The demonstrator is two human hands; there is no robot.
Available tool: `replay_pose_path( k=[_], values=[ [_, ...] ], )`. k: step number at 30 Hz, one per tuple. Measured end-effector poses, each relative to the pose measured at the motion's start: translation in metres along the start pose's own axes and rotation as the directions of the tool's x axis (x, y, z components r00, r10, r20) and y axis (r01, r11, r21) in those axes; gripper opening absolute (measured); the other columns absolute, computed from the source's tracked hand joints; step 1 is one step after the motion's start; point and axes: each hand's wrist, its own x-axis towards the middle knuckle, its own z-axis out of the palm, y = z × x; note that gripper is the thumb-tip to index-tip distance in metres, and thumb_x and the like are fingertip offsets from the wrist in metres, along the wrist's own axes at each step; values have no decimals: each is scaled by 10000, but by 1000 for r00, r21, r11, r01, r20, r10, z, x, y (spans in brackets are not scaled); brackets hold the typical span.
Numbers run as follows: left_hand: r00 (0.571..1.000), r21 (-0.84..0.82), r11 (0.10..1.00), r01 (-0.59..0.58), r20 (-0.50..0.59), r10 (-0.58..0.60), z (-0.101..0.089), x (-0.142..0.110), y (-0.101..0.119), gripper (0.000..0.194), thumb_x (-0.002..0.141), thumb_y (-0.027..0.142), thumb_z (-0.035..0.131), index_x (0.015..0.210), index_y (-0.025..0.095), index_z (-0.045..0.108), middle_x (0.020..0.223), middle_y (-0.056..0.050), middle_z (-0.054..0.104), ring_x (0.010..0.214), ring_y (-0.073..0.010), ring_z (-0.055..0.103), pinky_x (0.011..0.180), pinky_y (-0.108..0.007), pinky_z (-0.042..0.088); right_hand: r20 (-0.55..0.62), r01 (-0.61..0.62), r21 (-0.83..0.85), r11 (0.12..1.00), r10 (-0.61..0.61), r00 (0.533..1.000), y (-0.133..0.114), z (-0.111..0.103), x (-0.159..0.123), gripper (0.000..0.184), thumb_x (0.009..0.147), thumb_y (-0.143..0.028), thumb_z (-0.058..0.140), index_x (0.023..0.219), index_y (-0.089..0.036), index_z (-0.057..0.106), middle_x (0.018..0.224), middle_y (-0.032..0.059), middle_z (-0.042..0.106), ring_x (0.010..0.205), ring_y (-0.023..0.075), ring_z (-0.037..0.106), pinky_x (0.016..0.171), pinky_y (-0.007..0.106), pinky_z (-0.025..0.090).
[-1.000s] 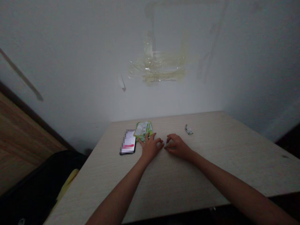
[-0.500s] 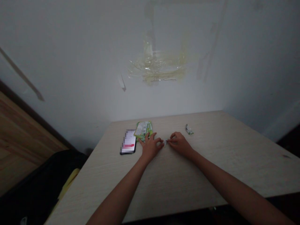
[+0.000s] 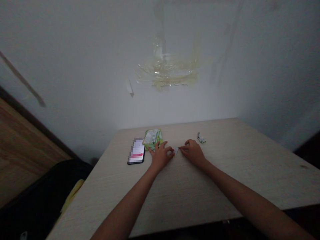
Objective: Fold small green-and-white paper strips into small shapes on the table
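Note:
A small whitish piece with faint speckled marks [image 3: 176, 151] lies low over the table between my hands; it is too small to name. My left hand [image 3: 161, 156] pinches its left edge between thumb and index finger, the other fingers spread toward a green and white packet [image 3: 152, 138]. At the piece's upper right, my right hand [image 3: 193, 152] has thumb and index finger pinched together. Whether those tips grip the piece or anything else is too small to see. Just behind the right hand sits a crumpled white and green scrap [image 3: 200, 138].
A phone with a lit, blurred screen [image 3: 137, 151] rests left of the packet. The pale wooden table [image 3: 220, 213] meets a wall with peeling clear tape [image 3: 172, 71]. Dark fabric [image 3: 50, 190] and a yellow cloth [image 3: 73, 193] hang beyond the table's left edge.
My right fingertips have shifted slightly up and right along the whitish piece, which shows more of its speckled face. My left hand stays almost still.

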Motion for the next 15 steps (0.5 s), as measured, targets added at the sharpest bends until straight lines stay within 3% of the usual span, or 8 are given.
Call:
replay_pose_path(
  k=[7,15],
  values=[
    [1000,8,1000,-2,-30,2,2,-4,1,210,839,481,609,1011,407,703,1415,16,514,1397,-343,260,1058,-749,-30,5,-18,33,999,18,1000,3,4,2,188,877,-344,624,1003,-320,763,999,82,579,971,215,531,864,341,429],
    [997,17,1000,-19,-74,20,2,-6,1,218,850,491,592,1027,434,705,1347,9,567,1368,-323,316,1076,-721,-59,-8,93,78,993,-92,996,8,18,0,344,834,-255,650,1175,-262,689,1115,115,558,1059,245,505,918,384,428]
  ],
)
